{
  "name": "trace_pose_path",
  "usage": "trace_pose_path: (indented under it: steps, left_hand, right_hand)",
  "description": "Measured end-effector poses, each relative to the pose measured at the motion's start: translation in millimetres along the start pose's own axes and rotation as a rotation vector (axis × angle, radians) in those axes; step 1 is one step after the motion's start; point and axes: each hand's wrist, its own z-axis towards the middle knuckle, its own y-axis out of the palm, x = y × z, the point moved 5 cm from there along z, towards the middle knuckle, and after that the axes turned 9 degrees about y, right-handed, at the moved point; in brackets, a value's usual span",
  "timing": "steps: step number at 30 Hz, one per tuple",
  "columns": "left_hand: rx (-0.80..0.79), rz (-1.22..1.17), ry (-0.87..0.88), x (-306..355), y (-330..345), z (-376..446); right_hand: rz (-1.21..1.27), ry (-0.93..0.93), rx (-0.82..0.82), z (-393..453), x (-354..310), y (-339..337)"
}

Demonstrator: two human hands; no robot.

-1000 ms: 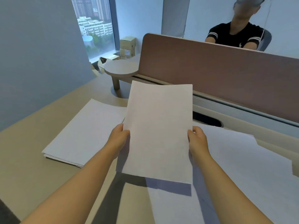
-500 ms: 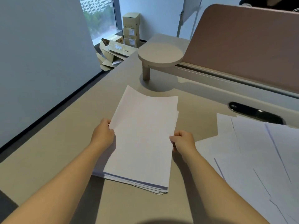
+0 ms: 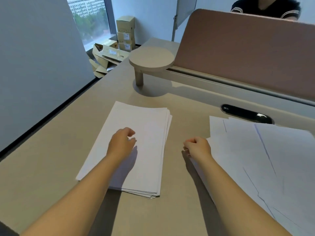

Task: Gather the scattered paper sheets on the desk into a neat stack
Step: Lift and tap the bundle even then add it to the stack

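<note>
The surface (image 3: 51, 167) lay bare between stack (image 3: 144, 133) and loose sheets (image 3: 272, 159); both hands, left hand (image 3: 121, 143) and right hand (image 3: 197, 147), curled loosely and held nothing.

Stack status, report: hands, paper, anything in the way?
Left hand over stack, empty. Right hand curled, at edge of loose sheets, holding nothing. Stack edges slightly fanned. Desk between them unobstructed.
</note>
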Motion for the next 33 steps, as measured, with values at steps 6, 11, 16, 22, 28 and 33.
trace_pose_path:
  steps: [6,11,16,22,28,33]
  left_hand:
    - [-0.118,-0.054,0.087,91.7,68.1,-34.7]
    - [-0.164,0.005,-0.068,129.4,135.7,-65.8]
    - [-0.175,0.087,-0.418,153.4,189.7,-96.5]
    - [-0.082,0.124,-0.451,173.4,211.4,-110.7]
    - [-0.146,0.068,-0.195,200.2,232.6,-93.0]
    - [-0.148,-0.069,-0.046,199.0,235.6,-82.6]
  right_hand:
    - [-0.009,0.005,0.086,1.5,39.5,-108.4]
    - [-0.016,0.014,0.127,8.2,92.0,-197.0]
    - [-0.298,0.129,0.282,21.2,144.2,-280.9]
    - [-0.638,0.162,0.362,25.9,183.8,-312.7]
    - [-0.755,-0.018,0.270,33.0,187.2,-300.5]
    - [-0.440,-0.156,0.172,28.6,185.0,-301.3]
